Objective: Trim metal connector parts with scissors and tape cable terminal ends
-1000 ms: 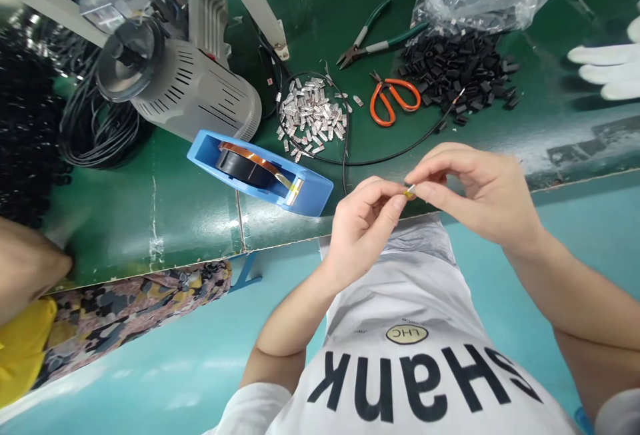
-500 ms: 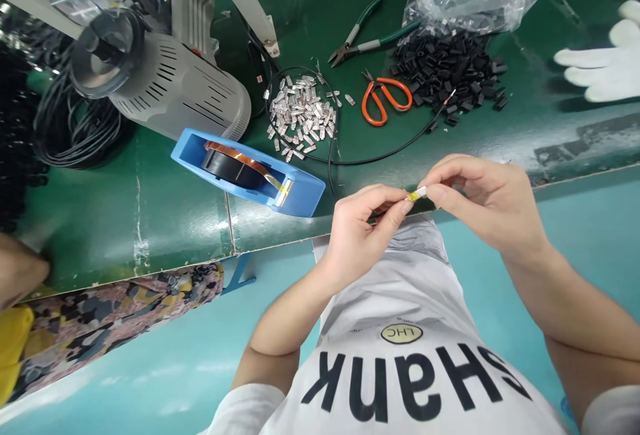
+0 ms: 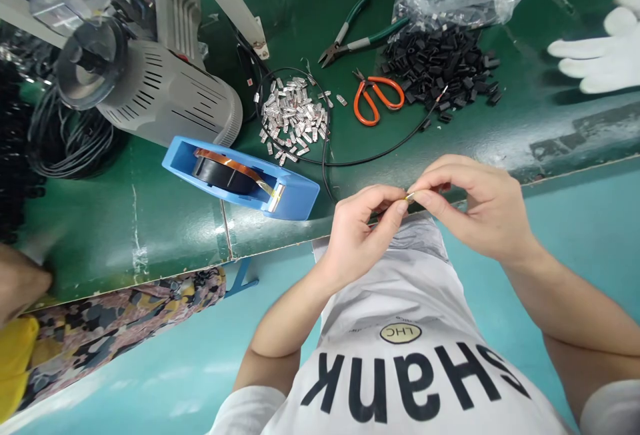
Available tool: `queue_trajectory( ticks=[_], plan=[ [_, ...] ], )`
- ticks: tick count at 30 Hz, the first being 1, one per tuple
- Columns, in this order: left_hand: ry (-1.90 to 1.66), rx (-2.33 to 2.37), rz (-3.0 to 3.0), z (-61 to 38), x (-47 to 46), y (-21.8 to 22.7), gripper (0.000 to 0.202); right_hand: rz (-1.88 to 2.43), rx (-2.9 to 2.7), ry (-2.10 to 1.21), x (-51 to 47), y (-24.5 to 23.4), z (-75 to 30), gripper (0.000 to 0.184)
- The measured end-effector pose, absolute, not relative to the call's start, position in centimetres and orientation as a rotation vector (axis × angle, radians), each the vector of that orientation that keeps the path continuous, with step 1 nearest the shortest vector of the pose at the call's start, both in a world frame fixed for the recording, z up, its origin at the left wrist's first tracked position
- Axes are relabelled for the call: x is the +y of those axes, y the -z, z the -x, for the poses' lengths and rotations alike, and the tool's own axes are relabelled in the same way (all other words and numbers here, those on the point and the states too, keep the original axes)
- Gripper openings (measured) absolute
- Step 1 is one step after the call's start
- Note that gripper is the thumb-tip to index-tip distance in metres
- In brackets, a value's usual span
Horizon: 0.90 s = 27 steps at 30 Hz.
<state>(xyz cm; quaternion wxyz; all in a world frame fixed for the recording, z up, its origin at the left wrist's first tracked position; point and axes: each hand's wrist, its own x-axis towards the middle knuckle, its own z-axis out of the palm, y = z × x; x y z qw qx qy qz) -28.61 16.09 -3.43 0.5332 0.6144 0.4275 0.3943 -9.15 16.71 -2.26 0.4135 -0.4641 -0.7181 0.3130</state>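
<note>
- Small yellow-marked piece: above near table edge; left hand and right hand each pinch an end, presumably for fine control.
- Tape dispenser: left, apparently for easy reach.
- Metal parts, black pieces: far side, likely heaped apart for sorting.

White T-shirt, bold black lettering (plus a pale yellow oval).
</note>
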Motion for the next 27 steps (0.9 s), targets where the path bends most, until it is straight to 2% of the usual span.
queue_trajectory(
  ticks=[13,21,27],
  plan=[
    [-1.098,1.124,-1.470,28.1,15.4,4.7,0.016,1.194,-1.848,-0.397,15.8,3.7,11.2,0.010],
    [-0.989,1.011,-1.188,29.0,16.2,4.3,0.023,1.210,-1.709,-0.745,17.0,3.2,11.6,0.007],
    [-0.948,1.003,-1.089,29.5,16.0,4.1,0.029,1.236,-1.592,-1.012,17.1,3.0,11.3,0.012]
  ],
)
